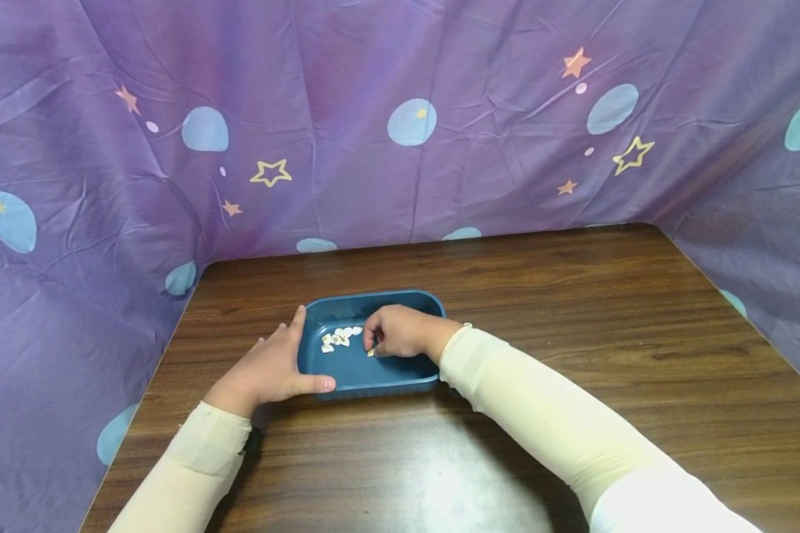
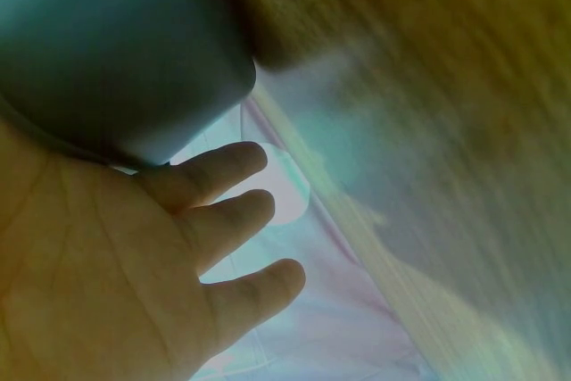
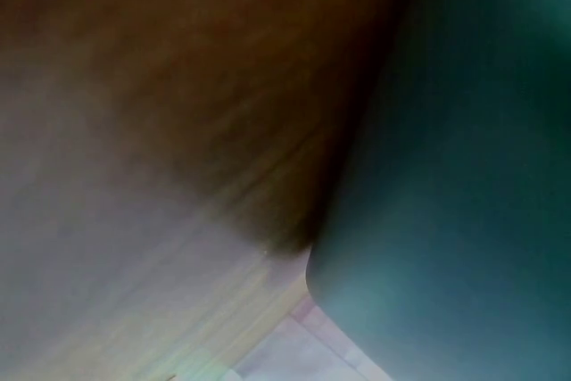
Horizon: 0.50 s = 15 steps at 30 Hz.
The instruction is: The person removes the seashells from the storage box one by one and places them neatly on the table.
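Note:
A blue rectangular tray [image 1: 353,376] sits on the wooden table. Several small whitish pieces [image 1: 342,336], of a kind too small to tell, lie in a loose cluster on its floor, left of centre. My right hand [image 1: 400,332] reaches in over the tray's right side, fingers bent down, and pinches one small pale yellowish piece [image 1: 371,352] close to the floor. At the tray's left end rests my left hand [image 1: 273,368], thumb on the front rim and fingers spread along the side. In the left wrist view, three of the left hand's [image 2: 116,265] fingers stretch out beside the tray's dark wall [image 2: 178,69].
The brown wooden table [image 1: 560,311] extends around the tray, with its far edge against a purple curtain [image 1: 347,126] printed with stars and blue spots. The right wrist view has only the tray's outer wall [image 3: 464,202] and blurred tabletop.

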### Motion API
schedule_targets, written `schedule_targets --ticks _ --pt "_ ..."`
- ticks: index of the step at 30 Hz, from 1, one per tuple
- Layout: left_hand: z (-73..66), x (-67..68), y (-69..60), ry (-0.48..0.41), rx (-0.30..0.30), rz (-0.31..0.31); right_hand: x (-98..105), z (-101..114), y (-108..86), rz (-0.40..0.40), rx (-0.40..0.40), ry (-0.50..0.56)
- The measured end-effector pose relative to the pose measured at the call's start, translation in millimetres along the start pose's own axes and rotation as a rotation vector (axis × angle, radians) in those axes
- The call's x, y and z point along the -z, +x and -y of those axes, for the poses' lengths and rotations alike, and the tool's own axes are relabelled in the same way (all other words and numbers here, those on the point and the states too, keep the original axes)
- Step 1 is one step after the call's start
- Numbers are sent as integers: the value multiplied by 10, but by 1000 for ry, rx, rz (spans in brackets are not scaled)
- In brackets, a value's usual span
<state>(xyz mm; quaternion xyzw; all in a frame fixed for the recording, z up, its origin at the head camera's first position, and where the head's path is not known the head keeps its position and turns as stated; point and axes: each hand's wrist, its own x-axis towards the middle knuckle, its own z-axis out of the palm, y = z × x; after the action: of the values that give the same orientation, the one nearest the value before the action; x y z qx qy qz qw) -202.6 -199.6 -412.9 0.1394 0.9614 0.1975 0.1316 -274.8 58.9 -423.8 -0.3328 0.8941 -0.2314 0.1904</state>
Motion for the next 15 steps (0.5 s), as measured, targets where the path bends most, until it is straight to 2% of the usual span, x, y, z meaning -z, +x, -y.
schedule_targets --ticks 15 --pt "3 0 -4 -2 -6 -6 -13 -19 12 0 -17 6"
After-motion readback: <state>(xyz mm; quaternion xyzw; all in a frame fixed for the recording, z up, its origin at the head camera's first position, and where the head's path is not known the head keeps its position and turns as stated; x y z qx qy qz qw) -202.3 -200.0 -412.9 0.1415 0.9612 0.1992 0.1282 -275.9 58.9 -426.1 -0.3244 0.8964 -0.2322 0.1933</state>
